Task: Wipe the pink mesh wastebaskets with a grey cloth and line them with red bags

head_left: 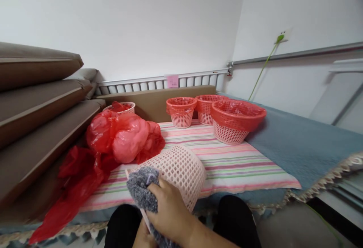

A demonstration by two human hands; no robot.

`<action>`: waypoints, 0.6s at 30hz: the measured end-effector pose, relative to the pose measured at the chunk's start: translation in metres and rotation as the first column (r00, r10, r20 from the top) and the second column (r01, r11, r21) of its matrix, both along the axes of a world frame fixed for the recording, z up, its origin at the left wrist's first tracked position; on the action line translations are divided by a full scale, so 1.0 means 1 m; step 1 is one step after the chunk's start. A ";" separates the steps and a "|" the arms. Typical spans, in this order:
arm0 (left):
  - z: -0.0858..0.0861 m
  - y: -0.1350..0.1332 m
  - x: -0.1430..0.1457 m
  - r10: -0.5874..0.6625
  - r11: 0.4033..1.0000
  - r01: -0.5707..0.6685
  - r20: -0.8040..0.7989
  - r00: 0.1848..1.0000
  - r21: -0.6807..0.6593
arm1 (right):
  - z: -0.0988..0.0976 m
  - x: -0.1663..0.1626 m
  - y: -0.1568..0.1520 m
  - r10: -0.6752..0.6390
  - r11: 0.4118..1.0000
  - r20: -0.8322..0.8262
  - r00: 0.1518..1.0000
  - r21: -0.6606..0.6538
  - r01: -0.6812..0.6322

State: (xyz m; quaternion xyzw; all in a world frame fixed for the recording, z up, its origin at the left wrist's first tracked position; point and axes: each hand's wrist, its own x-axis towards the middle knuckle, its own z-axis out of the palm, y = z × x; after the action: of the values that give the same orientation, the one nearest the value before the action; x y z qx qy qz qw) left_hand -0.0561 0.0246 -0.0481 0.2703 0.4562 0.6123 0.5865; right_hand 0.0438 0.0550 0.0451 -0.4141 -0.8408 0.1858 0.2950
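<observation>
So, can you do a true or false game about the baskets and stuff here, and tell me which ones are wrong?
1. The right hand holds a grey cloth. True.
2. The basket nearest the hands stands upright. False: the nearest basket is tipped on its side.
3. The front right basket has red plastic over its rim. True.
4. The big red plastic heap is at the far right of the picture. False: the red plastic heap is on the left, beside the cushions.
5. The stacked cushions are bright yellow. False: they are greyish brown.
6. A green plug is at the wall socket. True.
</observation>
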 end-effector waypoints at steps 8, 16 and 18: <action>-0.021 -0.005 0.015 -0.062 0.998 0.062 -0.034 0.998 0.008 | -0.014 0.078 0.101 -0.609 0.793 0.210 0.765 0.129 0.596; -0.003 -0.011 0.018 -0.152 0.988 0.154 -0.083 0.985 0.024 | -0.007 0.081 0.108 -0.661 0.749 0.234 0.713 0.146 0.646; 0.002 -0.011 0.017 -0.170 0.983 0.175 -0.097 0.981 0.049 | -0.004 0.058 0.089 -0.569 0.822 0.205 0.796 0.103 0.561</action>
State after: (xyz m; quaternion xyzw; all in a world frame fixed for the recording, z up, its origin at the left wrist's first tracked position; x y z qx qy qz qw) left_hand -0.0386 0.0136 -0.0456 0.3537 0.4399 0.5588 0.6075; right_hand 0.1022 0.1436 0.0413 -0.6589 -0.7103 0.0256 0.2464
